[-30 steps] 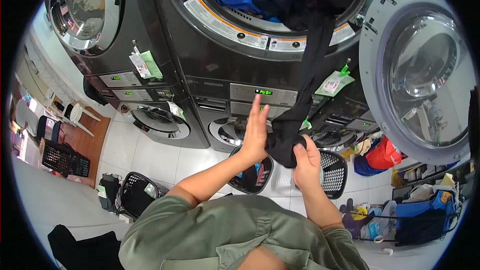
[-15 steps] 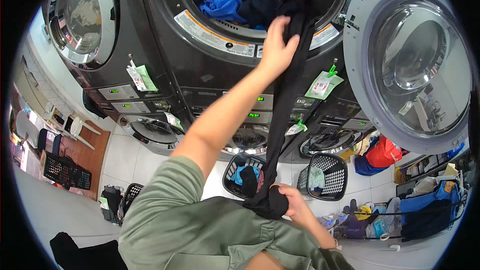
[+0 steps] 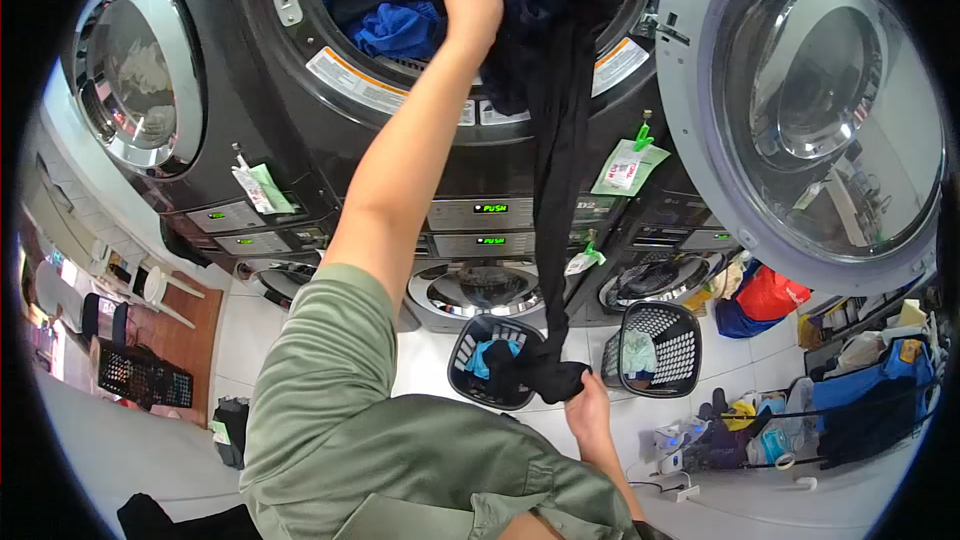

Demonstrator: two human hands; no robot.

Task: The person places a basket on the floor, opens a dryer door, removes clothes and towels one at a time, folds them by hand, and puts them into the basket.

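Matte black cloth stretched between the front-loading machine and my right hand.
My right grip is closed on its bunched end; the rest runs up as a narrow, creased strip to the round opening, where my left hand pinches dark navy fabric near crumpled blue cloth. The glass-centred door stands swung wide, and bare white tile separates two perforated baskets below.

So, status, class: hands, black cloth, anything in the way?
Left hand gripping dark clothes at machine. Right hand holding black cloth, trailing from machine. Door open, clear of both hands.
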